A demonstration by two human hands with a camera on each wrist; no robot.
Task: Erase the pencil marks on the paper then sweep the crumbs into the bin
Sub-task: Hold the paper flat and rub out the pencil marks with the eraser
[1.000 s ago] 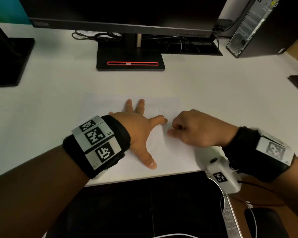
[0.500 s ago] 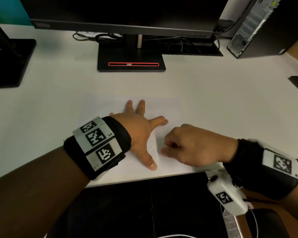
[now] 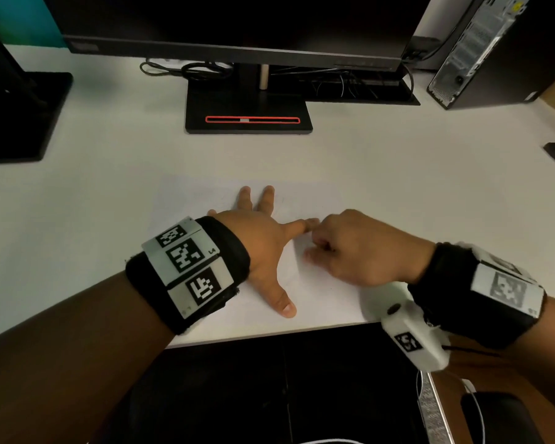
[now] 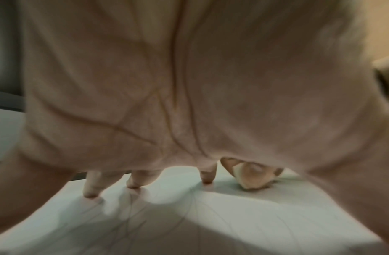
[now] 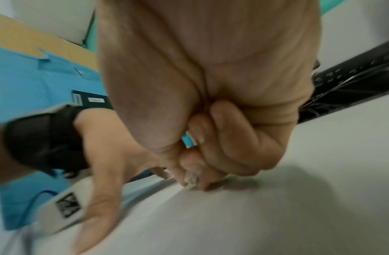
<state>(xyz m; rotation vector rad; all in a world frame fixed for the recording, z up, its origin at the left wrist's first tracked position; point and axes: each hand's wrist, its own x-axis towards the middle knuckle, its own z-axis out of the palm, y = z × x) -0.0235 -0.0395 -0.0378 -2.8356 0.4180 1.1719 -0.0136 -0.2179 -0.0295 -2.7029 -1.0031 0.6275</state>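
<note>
A white sheet of paper point(image 3: 186, 203) lies on the white desk near its front edge. My left hand point(image 3: 260, 245) presses flat on the sheet with fingers spread; its fingertips point(image 4: 90, 193) touch the paper. Faint pencil lines point(image 4: 132, 224) show under the palm. My right hand point(image 3: 314, 241) is curled, knuckles up, just right of the left index finger. It pinches a small pale eraser point(image 5: 190, 178) against the paper. From under the left palm, that eraser point(image 4: 238, 170) shows as a whitish corner between the right fingertips. Motion blurs the right hand.
A black monitor stand point(image 3: 249, 116) with a red slot stands behind the paper, with cables point(image 3: 189, 70) beside it. A second black base point(image 3: 20, 116) sits far left, a computer tower point(image 3: 481, 49) far right. The desk's front edge point(image 3: 269, 336) runs just below my hands.
My right hand slid toward me along the paper, then back away, and now sits beside the left index finger. The left hand has stayed flat in place.
</note>
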